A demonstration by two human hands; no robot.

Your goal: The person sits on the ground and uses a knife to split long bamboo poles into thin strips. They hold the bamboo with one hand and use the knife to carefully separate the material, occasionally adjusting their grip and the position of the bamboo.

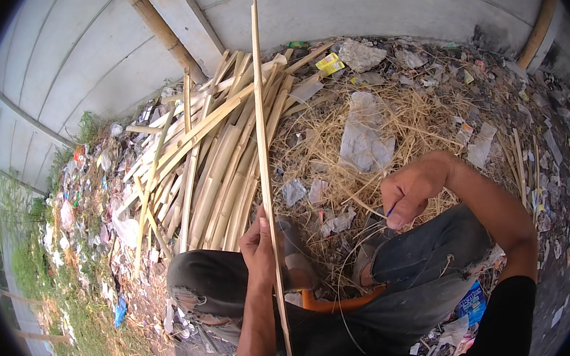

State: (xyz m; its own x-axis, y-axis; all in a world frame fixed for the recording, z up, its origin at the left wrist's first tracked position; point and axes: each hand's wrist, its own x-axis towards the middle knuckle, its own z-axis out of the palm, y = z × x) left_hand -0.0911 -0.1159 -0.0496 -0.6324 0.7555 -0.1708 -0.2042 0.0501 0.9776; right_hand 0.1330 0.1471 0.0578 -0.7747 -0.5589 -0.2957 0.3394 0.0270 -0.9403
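A long pale bamboo strip (261,126) stands lengthwise in front of me, from my lap toward the wall. My left hand (258,253) is closed around its lower part, over my left knee. Out to the right, above my right knee, my right hand (416,192) is bent at the wrist with its fingers curled shut. A small bit of blue shows beside its thumb; the rest of what it grips is hidden. Thin curling bamboo fibres (349,257) trail below this hand, across my legs. Beyond my left knee lies a pile of split bamboo strips (222,190).
Bamboo shavings (431,138) and litter cover the ground ahead and right. A grey wall (364,1) with a bamboo pole (162,31) closes off the far side. A stone (361,56) lies near it. Something orange (340,303) shows between my legs. Grass (29,275) grows at left.
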